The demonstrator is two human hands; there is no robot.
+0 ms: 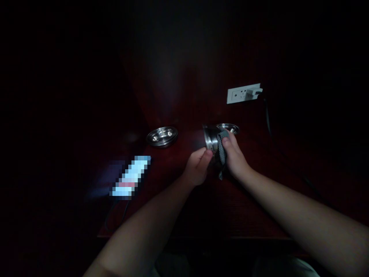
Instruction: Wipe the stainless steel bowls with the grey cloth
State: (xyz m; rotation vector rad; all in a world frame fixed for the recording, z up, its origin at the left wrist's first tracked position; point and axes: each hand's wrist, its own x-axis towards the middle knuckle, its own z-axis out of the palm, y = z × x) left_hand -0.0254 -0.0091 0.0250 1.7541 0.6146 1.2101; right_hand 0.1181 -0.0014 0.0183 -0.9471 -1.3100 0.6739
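A shiny metal bowl (211,139) is held up on its side above the dark red table. My left hand (198,165) grips its near rim, thumb laid along the edge. Behind the bowl, my right hand (235,156) is closed on a grey textured cloth (221,148) and presses it to the bowl's outer side. Beyond my right hand sits another metal dish (230,127), partly hidden by the hand and bowl. To the left, several nested metal dishes (162,136) are stacked on the table.
At the left lies a lit phone (131,177), its screen blurred out, with a cable near its lower end. A white wall socket (243,93) with a plug is at the back right; a dark cord (267,117) hangs beside it. The table's front edge (230,238) crosses below my arms. Surroundings are very dark.
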